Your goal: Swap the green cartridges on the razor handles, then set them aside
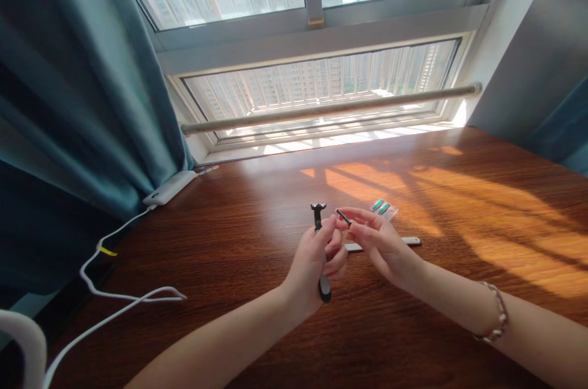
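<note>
My left hand (316,260) is closed round the handle of a black and grey razor (318,215), holding it upright with its bare head at the top. My right hand (374,242) pinches a small dark razor cartridge (343,217) between thumb and fingers, just right of the razor's head and not touching it. Both hands hover above the wooden table (257,242).
A clear pack of cartridges with green strips (384,209) lies on the table beyond my right hand. A white flat piece (410,241) lies behind my right hand. A white power bank (169,187) with a white cable (114,291) sits at left by the teal curtain (68,101).
</note>
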The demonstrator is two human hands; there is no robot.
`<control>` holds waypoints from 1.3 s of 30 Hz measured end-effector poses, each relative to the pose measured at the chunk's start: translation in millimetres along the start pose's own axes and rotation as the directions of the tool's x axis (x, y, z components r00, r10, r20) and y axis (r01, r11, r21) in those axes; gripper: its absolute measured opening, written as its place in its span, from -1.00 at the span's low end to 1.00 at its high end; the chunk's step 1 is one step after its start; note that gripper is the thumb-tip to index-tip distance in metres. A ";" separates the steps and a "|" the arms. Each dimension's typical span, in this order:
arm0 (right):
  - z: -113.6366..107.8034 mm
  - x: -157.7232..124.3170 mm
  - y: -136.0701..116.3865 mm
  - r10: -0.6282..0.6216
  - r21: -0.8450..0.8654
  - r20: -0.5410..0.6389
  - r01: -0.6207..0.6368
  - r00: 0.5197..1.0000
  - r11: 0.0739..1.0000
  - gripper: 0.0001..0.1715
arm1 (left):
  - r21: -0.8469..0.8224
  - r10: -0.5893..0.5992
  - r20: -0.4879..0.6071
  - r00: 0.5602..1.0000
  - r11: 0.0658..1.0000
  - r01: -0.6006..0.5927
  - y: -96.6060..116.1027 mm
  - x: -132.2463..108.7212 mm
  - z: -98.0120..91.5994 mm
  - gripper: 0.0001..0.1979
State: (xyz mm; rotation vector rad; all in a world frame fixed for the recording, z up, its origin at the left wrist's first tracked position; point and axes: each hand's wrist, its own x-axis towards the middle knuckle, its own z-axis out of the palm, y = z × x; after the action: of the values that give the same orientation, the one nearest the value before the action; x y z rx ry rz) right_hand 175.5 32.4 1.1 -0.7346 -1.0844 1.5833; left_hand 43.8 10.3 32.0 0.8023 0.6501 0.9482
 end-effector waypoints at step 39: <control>-16.2 6.7 -12.2 0.057 0.330 0.351 -0.180 0.935 0.927 -0.57 | 0.378 0.001 -0.009 1.000 0.926 0.003 2.8 -15.5 10.7 -0.54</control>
State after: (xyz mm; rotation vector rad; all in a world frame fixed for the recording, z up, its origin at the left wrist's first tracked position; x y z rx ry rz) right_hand 192.7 44.0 6.0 -0.2925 -0.9596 1.9967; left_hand 44.0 -5.7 42.2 1.1405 0.8563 0.8350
